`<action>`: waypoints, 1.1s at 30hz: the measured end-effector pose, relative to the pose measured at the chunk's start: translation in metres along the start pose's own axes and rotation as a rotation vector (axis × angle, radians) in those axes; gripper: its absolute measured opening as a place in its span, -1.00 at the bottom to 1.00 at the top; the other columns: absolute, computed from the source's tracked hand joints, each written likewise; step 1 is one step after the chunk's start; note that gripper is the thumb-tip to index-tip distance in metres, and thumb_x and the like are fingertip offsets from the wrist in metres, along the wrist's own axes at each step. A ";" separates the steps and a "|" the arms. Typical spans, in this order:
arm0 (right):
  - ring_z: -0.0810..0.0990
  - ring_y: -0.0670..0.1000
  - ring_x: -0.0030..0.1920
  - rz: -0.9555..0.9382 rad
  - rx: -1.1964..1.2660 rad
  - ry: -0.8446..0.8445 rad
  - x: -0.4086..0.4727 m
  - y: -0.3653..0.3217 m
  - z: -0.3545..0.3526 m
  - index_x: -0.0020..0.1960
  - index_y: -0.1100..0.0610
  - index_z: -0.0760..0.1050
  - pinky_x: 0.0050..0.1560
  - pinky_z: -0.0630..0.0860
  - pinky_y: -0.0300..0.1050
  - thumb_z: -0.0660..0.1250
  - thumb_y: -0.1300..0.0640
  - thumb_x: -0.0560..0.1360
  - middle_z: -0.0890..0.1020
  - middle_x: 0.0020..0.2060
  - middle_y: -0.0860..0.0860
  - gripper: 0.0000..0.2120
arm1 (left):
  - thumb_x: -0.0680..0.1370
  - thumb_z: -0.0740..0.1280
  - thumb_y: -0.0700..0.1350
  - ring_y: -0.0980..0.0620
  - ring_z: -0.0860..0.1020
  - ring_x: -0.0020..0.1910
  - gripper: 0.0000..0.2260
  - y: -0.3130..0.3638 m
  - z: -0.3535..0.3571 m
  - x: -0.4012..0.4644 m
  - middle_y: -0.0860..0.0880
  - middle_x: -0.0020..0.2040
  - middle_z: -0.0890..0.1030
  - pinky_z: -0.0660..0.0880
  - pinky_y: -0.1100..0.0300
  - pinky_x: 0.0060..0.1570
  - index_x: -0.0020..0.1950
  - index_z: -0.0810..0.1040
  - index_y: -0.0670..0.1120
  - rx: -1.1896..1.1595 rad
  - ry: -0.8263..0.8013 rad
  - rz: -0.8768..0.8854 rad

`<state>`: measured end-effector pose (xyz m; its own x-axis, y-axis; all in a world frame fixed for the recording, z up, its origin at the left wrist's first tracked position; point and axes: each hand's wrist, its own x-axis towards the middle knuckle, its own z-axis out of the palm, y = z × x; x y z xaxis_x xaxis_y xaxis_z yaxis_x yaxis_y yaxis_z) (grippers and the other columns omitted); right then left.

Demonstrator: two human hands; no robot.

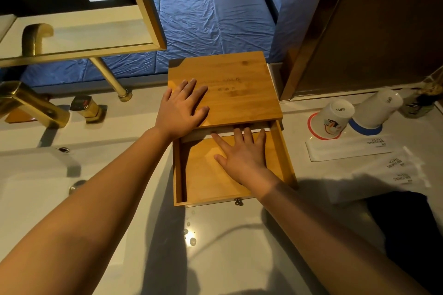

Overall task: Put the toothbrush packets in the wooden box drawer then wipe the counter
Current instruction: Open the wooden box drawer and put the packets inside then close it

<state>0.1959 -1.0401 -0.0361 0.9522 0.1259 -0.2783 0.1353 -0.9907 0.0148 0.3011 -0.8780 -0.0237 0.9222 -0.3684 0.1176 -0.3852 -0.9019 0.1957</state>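
A wooden box point(239, 74) stands on the white counter point(239, 246), its drawer point(285, 155) pulled out toward me. My left hand point(182, 108) lies flat on the box lid, fingers spread. My right hand point(242, 153) rests flat inside the drawer, fingertips touching a white packet point(256, 130) that shows only as a strip at the drawer's back under the lid. Three white toothbrush packets lie on the counter to the right: one point(345, 149) near the cups, two more point(393, 163) point(393, 178) lower down.
Two upturned paper cups point(335, 117) point(376, 109) stand right of the box. A gold faucet point(31, 103) and sink basin point(36, 187) lie to the left, a gold-framed mirror point(148, 7) above. Water drops point(190, 235) sit before the drawer. A dark cloth point(407, 235) lies at the right edge.
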 end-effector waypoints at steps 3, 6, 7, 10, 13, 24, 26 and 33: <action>0.03 0.27 0.47 0.026 0.018 -0.021 0.004 -0.005 -0.002 0.47 -0.20 -0.15 0.38 -0.06 0.39 -0.06 -0.25 0.54 0.15 0.47 0.19 -0.44 | 0.48 -0.05 0.27 -0.07 0.09 0.54 -0.40 0.000 0.000 0.000 -0.08 0.54 0.18 0.04 -0.08 0.43 0.49 0.19 0.11 -0.001 -0.004 0.004; 0.02 0.27 0.47 0.011 0.079 0.012 0.001 -0.003 0.001 0.48 -0.19 -0.11 0.39 -0.04 0.37 -0.06 -0.25 0.54 0.15 0.47 0.19 -0.45 | 0.48 -0.03 0.26 -0.06 0.09 0.54 -0.42 0.000 0.000 0.000 -0.07 0.54 0.18 0.04 -0.08 0.43 0.48 0.19 0.12 -0.006 -0.006 0.002; 0.02 0.26 0.47 -0.007 0.110 0.030 -0.001 -0.001 0.001 0.48 -0.18 -0.10 0.39 -0.03 0.36 -0.05 -0.24 0.55 0.14 0.47 0.18 -0.46 | 0.48 -0.03 0.26 -0.06 0.09 0.54 -0.42 0.000 0.000 0.000 -0.07 0.54 0.18 0.04 -0.08 0.43 0.48 0.19 0.12 -0.005 -0.004 0.001; 0.00 0.20 0.50 -0.058 0.202 0.080 -0.016 0.011 -0.005 0.49 -0.15 -0.05 0.43 -0.03 0.29 -0.02 -0.21 0.56 0.13 0.49 0.14 -0.46 | 0.50 -0.02 0.25 -0.06 0.09 0.54 -0.43 0.001 0.001 0.000 -0.07 0.54 0.17 0.04 -0.08 0.43 0.48 0.19 0.12 -0.005 -0.002 0.003; 0.22 0.10 0.45 -0.104 0.334 0.182 -0.034 0.030 -0.012 0.43 -0.04 0.22 0.44 0.11 0.13 0.07 -0.10 0.57 0.33 0.42 0.09 -0.55 | 0.51 0.01 0.23 -0.06 0.08 0.54 -0.46 0.002 0.000 0.000 -0.07 0.55 0.16 0.03 -0.07 0.43 0.49 0.18 0.12 0.001 -0.007 -0.003; 0.50 0.14 0.20 0.239 0.338 0.358 -0.087 0.165 0.009 0.21 0.15 0.51 0.26 0.39 0.06 0.26 0.18 0.52 0.58 0.18 0.14 -0.72 | 0.51 -0.04 0.26 -0.05 0.06 0.54 -0.44 0.002 -0.002 0.000 -0.06 0.55 0.14 0.01 -0.11 0.45 0.50 0.14 0.13 0.016 -0.034 0.002; 0.48 0.15 0.23 0.274 0.275 0.265 -0.087 0.185 0.017 0.25 0.15 0.49 0.28 0.37 0.07 0.26 0.18 0.52 0.55 0.23 0.14 -0.69 | 0.52 -0.02 0.24 -0.06 0.06 0.54 -0.45 0.002 -0.002 0.000 -0.06 0.55 0.14 0.01 -0.10 0.45 0.50 0.14 0.13 0.017 -0.034 -0.003; 0.51 0.16 0.16 0.268 0.099 0.172 -0.080 0.209 0.030 0.25 0.15 0.48 0.14 0.47 0.03 0.28 0.26 0.49 0.59 0.15 0.16 -0.67 | 0.53 0.00 0.23 -0.05 0.06 0.54 -0.46 0.002 -0.003 0.001 -0.06 0.55 0.14 0.01 -0.07 0.44 0.50 0.14 0.13 0.039 -0.036 -0.012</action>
<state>0.1397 -1.2583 -0.0399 0.9837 -0.1418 -0.1109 -0.1459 -0.9888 -0.0302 0.3009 -0.8795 -0.0204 0.9278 -0.3643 0.0798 -0.3727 -0.9144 0.1583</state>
